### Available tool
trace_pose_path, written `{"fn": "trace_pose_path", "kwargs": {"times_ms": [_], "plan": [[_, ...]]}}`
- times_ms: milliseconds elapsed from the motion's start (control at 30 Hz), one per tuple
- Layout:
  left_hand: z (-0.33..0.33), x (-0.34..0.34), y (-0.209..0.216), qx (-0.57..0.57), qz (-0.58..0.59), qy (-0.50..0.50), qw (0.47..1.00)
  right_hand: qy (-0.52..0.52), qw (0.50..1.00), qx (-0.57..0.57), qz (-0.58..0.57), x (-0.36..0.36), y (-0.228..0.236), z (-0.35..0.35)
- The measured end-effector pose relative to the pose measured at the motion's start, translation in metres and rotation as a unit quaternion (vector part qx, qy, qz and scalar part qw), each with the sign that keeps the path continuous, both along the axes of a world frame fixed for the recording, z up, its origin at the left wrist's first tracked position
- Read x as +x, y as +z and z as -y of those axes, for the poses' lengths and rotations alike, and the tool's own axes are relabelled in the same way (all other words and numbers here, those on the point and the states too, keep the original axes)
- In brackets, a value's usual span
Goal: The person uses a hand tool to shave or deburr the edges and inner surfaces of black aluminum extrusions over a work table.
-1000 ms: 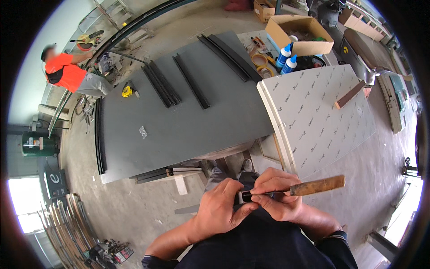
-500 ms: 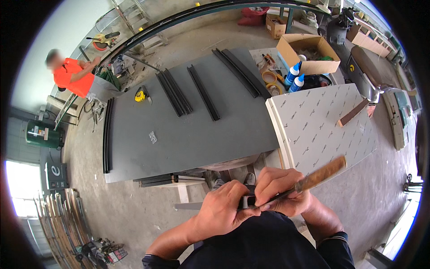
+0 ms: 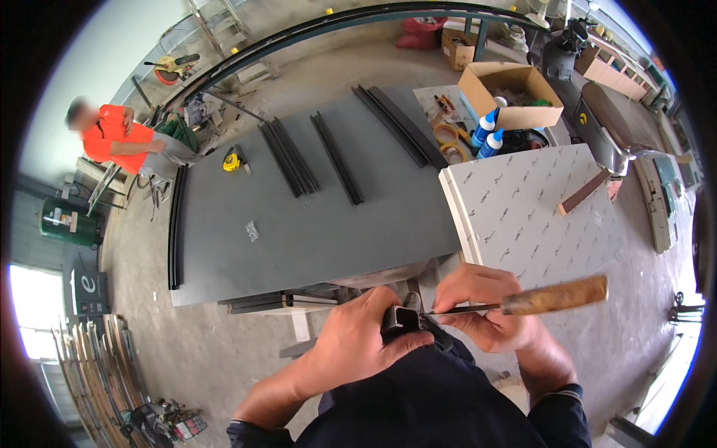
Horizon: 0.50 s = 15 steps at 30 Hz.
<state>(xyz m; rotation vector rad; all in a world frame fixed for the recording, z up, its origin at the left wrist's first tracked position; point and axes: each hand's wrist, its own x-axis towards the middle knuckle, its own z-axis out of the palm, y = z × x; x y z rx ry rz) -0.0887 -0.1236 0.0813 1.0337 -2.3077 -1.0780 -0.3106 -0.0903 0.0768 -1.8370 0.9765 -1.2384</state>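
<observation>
My left hand (image 3: pixel 355 332) is closed around a black hollow profile (image 3: pixel 404 319), whose open rectangular end faces up toward me. With fingers pinched, my right hand (image 3: pixel 482 310) grips the thin dark blade of a file (image 3: pixel 560 296). Its worn wooden handle points out to the right, past my knuckles. The blade's tip is close beside the right edge of the profile's end; whether they touch I cannot tell. Both hands are in front of my torso, at the near side of the grey panel (image 3: pixel 299 239).
Several black profiles (image 3: pixel 336 157) and a yellow tape measure (image 3: pixel 234 158) lie on the panel. At right are a white board stack (image 3: pixel 523 201), a brown bar (image 3: pixel 585 193), blue-capped bottles (image 3: pixel 490 144) and a cardboard box (image 3: pixel 523 112). A person in orange (image 3: pixel 119 138) stands far left.
My right hand has drawn slightly back from the profile, and the file has swung flatter, its handle farther right. The profile's end is tilted more toward view. The person in orange has lowered an arm.
</observation>
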Motion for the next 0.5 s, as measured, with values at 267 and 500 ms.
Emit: {"fn": "trace_pose_path", "kwargs": {"times_ms": [267, 500], "plan": [[0.003, 0.001, 0.004, 0.064, 0.056, -0.103, 0.991, 0.169, 0.978, -0.022, -0.119, -0.004, 0.009, 0.017], [0.004, 0.005, 0.007, 0.169, 0.042, -0.166, 0.971, 0.169, 0.966, -0.124, -0.152, -0.001, 0.018, 0.025]]}}
